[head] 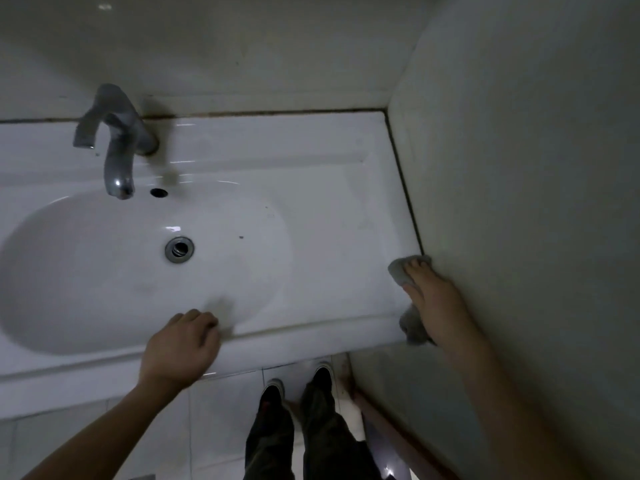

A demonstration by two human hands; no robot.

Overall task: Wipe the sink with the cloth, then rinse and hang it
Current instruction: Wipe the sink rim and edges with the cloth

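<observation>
On sink [329, 202] ledge, cloth [399, 271] under hand [433, 301]

The sink [311, 209] looks like smooth white ceramic, glossy with bright streaks of light; the tap [117, 147] and drain ring [179, 249] are grey metal with a dull shine. The cloth [400, 271] is soft, matt grey fabric, the wall [519, 168] matt, the floor tiles [221, 410] pale and glossy.
</observation>
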